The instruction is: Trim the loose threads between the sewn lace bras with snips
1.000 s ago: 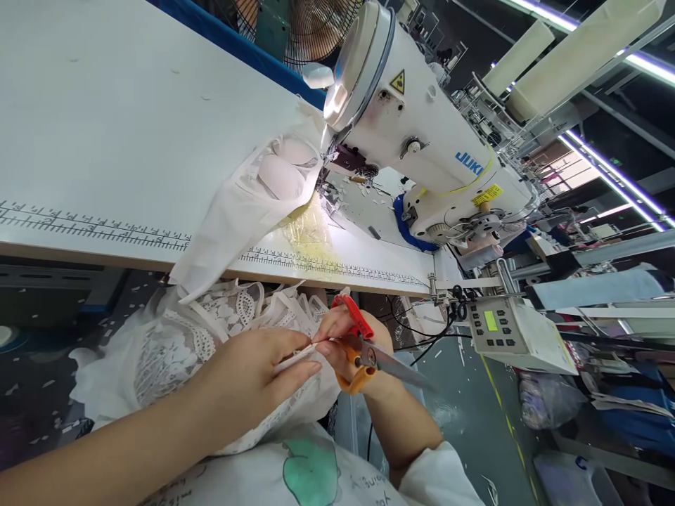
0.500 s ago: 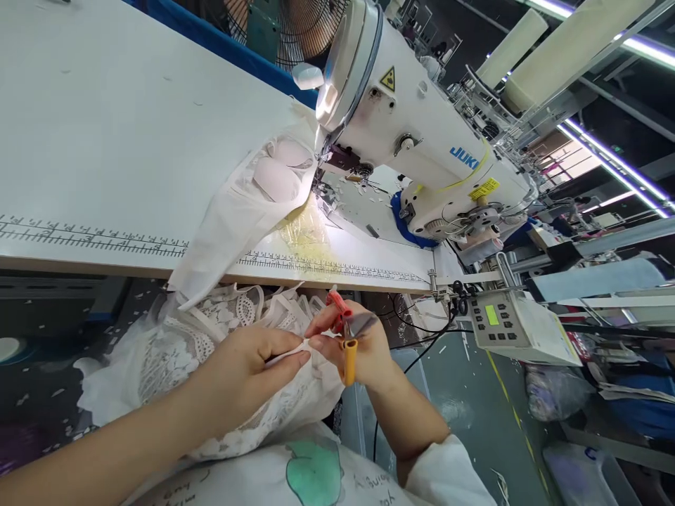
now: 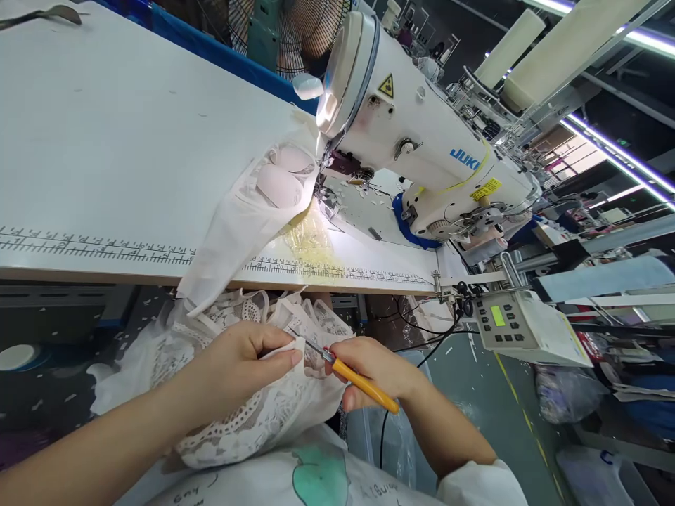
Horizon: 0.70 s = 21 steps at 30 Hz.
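Note:
My left hand (image 3: pixel 247 362) pinches an edge of a white lace garment (image 3: pixel 232 429) between thumb and fingers. The lace is bunched over my lap, below the table edge. In my right hand (image 3: pixel 377 369) is a pair of thread snips (image 3: pixel 363 383) with an orange handle; the other, red handle is mostly hidden by my fingers. Its metal blades point left and reach the fabric edge by my left fingertips. A white bra piece with pale moulded cups (image 3: pixel 279 186) lies on the table by the needle, its white fabric hanging over the front edge.
A white sewing machine (image 3: pixel 422 119) stands on the white table (image 3: pixel 105 140), which has a ruler strip (image 3: pixel 95 246) along its front. A control box (image 3: pixel 509 320) hangs at the right, with cables below. Behind the table is a fan (image 3: pixel 300 35). Fabric scraps lie under the machine head.
My right hand has drawn back to the right and turned the snips, so the blades now point at the fabric. Its fingers have let go of the lace. My left hand keeps its pinch.

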Motion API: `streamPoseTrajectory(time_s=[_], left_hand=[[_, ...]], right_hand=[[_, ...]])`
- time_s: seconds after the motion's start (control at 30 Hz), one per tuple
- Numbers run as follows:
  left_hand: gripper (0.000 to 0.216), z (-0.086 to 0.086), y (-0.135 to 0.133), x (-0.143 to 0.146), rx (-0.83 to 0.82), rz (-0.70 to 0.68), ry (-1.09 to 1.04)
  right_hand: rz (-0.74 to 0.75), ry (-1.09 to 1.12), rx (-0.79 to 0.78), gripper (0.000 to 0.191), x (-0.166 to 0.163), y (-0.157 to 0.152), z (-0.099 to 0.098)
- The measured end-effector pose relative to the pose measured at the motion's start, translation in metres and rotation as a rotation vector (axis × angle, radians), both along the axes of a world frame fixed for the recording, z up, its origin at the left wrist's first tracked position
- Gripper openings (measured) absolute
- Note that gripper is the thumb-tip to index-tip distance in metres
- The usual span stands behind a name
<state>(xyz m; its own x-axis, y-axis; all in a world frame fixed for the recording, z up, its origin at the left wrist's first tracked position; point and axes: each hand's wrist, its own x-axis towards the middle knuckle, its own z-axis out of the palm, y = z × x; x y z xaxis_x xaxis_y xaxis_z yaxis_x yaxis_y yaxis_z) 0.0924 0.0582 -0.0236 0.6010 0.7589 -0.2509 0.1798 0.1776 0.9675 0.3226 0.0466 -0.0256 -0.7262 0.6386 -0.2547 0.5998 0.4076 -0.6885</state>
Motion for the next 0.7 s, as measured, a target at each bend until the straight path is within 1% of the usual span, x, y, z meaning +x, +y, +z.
streamPoseTrajectory(time_s=[0.13,0.27,0.47,0.7], left_hand=[[0.037,0.0003,0.001,-0.0011,-0.037,0.003,0.036],[0.035,0.0011,0.0014,-0.0005,-0.091,0.019,0.05],[0.037,0.0014,0.0022,-0.0005,-0.211,0.025,0.035],[0.04,0.0025,0.0046,0.0006,-0.217,0.019,0.002]], right_hand=[[-0.03,-0.035,-0.022,0.061,0.0007,-0.0031,0.0004],[-0.061,-0.051,-0.043,0.06,0.0007,-0.0031,0.0032],[-0.075,-0.073,-0.039,0.055,0.0014,-0.0031,0.006],[-0.065,-0.087,-0.034,0.054,0.0009,-0.0038,0.0069]])
